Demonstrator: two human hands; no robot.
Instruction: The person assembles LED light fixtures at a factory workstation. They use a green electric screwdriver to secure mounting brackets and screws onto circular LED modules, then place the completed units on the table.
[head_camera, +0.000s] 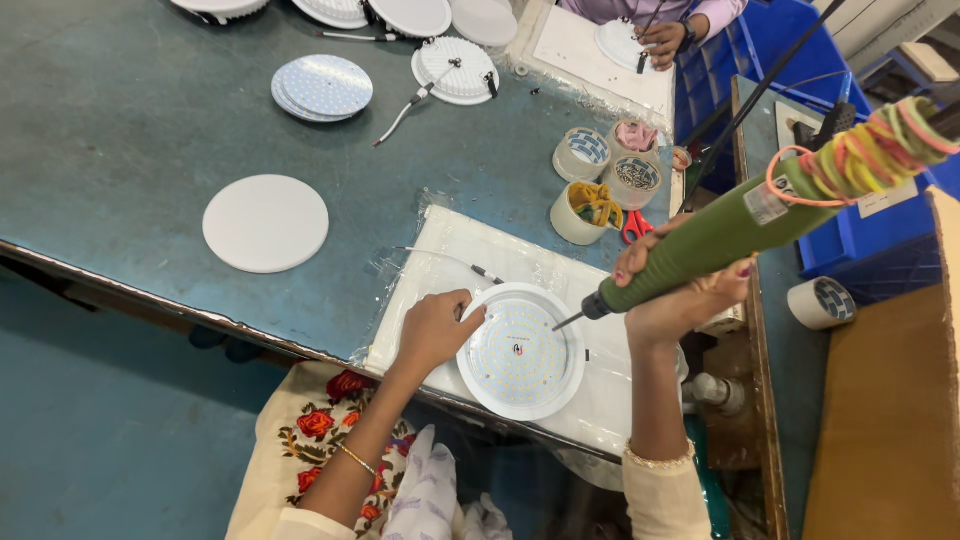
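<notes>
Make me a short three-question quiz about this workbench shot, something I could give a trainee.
1. True or false: the left hand rests on the rim of the round light panel.
2. Which hand grips the green electric screwdriver? A) left B) right C) both
3. Fill in: the screwdriver's tip points down at the panel's ____ edge as seen in the picture.

Key
1. True: the fingers lie on its left rim.
2. B: the right hand wraps the green barrel.
3. Right: the bit hangs near the right rim; whether it touches is not clear.
</notes>
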